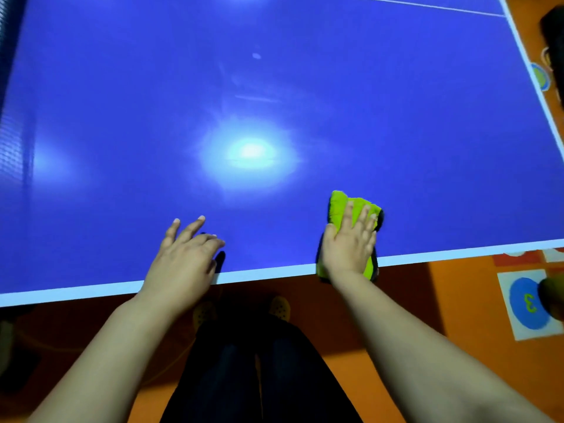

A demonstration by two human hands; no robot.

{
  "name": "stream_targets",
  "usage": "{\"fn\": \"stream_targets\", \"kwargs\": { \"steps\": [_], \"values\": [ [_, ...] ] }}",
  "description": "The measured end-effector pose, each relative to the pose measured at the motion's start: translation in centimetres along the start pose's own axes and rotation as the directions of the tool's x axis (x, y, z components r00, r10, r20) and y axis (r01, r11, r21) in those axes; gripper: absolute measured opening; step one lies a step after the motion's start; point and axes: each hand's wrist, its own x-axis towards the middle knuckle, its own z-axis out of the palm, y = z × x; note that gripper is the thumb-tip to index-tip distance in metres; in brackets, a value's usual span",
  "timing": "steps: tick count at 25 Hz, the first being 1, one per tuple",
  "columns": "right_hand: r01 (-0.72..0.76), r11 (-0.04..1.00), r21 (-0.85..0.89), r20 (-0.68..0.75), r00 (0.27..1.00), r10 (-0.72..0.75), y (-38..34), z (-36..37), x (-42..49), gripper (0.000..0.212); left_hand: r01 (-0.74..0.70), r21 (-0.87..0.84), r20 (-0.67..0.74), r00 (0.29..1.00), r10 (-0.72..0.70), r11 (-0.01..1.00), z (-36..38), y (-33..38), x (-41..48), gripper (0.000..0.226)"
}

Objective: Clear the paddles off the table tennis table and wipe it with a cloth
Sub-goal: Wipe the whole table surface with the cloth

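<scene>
**Cloth pressed at near table edge**

Blue table tennis table [274, 87] fills the view, white border line, lamp glare mid-surface. Orange floor [412, 300] below. Left hand [183, 257] rests at the near edge, fingers spread and loose, holding nothing. Right hand [349, 239] lies flat with straight fingers on the green cloth [338, 206], which overhangs the near edge. Hands apart. Numbered floor mat [525, 303] lower right.

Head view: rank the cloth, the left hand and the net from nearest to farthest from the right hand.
1. Cloth, pressed under the right hand.
2. Left hand, beside it to the left.
3. Net, far left.
</scene>
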Motion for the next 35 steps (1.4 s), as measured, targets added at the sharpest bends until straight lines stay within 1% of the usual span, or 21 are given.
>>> {"fn": "stream_targets", "kwargs": {
  "steps": [3, 5, 6, 8, 10, 12, 13, 14, 15, 18, 21, 25, 29, 32, 35],
  "values": [
    [0.233, 0.972, -0.02, 0.028, 0.972, -0.232, -6.8, 2.5, -5.1, 0.069, 0.033, -0.002, -0.029, 0.999, -0.033, 0.999, -1.2, -4.0, -1.3, 0.016],
    [0.381, 0.923, -0.052, 0.07, 0.923, -0.378, -11.3, 4.1, -8.5, 0.071, 0.074, -0.002, -0.036, 0.997, -0.074, 0.997, -2.1, -6.9, -2.2, 0.018],
    [0.464, 0.883, -0.065, 0.107, 0.883, -0.456, -13.3, 4.7, -10.1, 0.07, 0.094, 0.006, -0.042, 0.995, -0.094, 0.996, -2.6, -8.2, -2.5, 0.018],
    [0.635, 0.769, -0.073, 0.187, 0.766, -0.615, -17.2, 5.6, -12.1, 0.069, 0.139, 0.03, -0.038, 0.99, -0.138, 0.99, -3.8, -10.7, -3.0, 0.021],
    [0.77, 0.636, -0.06, 0.257, 0.627, -0.735, -19.8, 6.0, -11.4, 0.066, 0.178, 0.037, -0.025, 0.984, -0.177, 0.983, -4.5, -12.1, -2.6, 0.021],
    [0.865, 0.498, -0.068, 0.296, 0.494, -0.817, -20.7, 6.2, -9.0, 0.065, 0.197, 0.034, -0.022, 0.98, -0.197, 0.98, -4.6, -12.5, -1.3, 0.019],
    [0.893, 0.445, -0.072, 0.306, 0.445, -0.842, -20.7, 6.0, -7.6, 0.065, 0.193, 0.043, -0.023, 0.981, -0.193, 0.98, -4.6, -12.4, -0.6, 0.018],
    [0.907, 0.415, -0.072, 0.3, 0.417, -0.858, -20.7, 5.7, -6.2, 0.065, 0.187, 0.051, -0.022, 0.982, -0.186, 0.981, -4.5, -12.1, 0.2, 0.019],
    [0.909, 0.411, -0.07, 0.281, 0.414, -0.866, -20.7, 5.3, -4.6, 0.064, 0.178, 0.058, -0.021, 0.984, -0.177, 0.982, -4.3, -11.6, 1.1, 0.022],
    [0.897, 0.435, -0.074, 0.262, 0.438, -0.86, -21.1, 4.1, 1.3, 0.062, 0.178, 0.055, -0.048, 0.983, -0.176, 0.982, -3.8, -10.0, 5.0, 0.041],
    [0.907, 0.412, -0.09, 0.29, 0.42, -0.86, -21.9, 2.8, 7.6, 0.061, 0.212, 0.071, -0.074, 0.976, -0.207, 0.975, -3.4, -8.2, 9.4, 0.052],
    [0.93, 0.351, -0.11, 0.295, 0.368, -0.882, -24.7, 1.8, 15.3, 0.06, 0.287, 0.065, -0.066, 0.957, -0.283, 0.956, -3.2, -6.4, 15.3, 0.057],
    [0.941, 0.316, -0.125, 0.285, 0.339, -0.897, -28.3, 0.7, 23.6, 0.06, 0.338, 0.07, -0.08, 0.94, -0.333, 0.938, -2.7, -5.0, 21.6, 0.057],
    [0.925, 0.368, -0.094, 0.252, 0.38, -0.89, -30.5, -0.3, 29.7, 0.059, 0.359, 0.076, -0.095, 0.931, -0.352, 0.93, -2.6, -4.2, 25.2, 0.057],
    [0.888, 0.457, -0.058, 0.215, 0.458, -0.862, -30.8, -1.7, 35.6, 0.058, 0.365, 0.078, -0.128, 0.927, -0.353, 0.928, -2.5, -3.6, 28.1, 0.056]
  ]
}}
